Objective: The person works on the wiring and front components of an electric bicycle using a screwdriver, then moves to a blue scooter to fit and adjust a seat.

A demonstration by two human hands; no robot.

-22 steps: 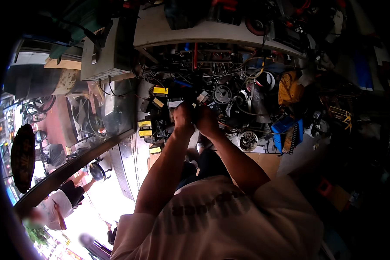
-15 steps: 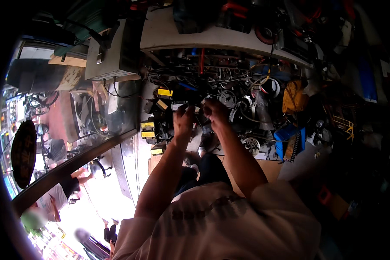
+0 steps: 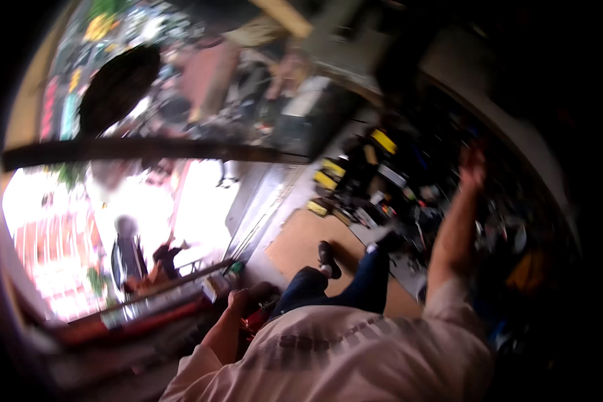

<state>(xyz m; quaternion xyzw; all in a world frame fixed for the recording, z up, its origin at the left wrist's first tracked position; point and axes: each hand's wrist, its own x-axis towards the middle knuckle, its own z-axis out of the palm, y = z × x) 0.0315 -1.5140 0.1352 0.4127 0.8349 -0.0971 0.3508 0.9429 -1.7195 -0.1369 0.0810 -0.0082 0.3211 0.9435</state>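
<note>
My right hand [image 3: 472,169] reaches out at the right, over a heap of dark parts and tools [image 3: 415,181]. Its fingers look stretched and loosely apart, though motion softens them, and I see nothing held. Low on the left, my left hand [image 3: 236,300] hangs beside a blurred red item [image 3: 253,319]. Smearing hides its fingers, so whether it grips anything is unclear. Several black things with yellow labels [image 3: 328,175] sit at the near left of the heap.
Brown board [image 3: 301,236] lies on the floor around my feet. A dark-framed glass pane [image 3: 181,149] and a bright doorway stand at the left, with people outside [image 3: 127,258]. A pale counter [image 3: 489,100] curves along the upper right. A ledge [image 3: 154,301] runs at the lower left.
My view has swung left toward the doorway. My hands, close together over the heap before, are now far apart: the left down at my side, the right stretched out.
</note>
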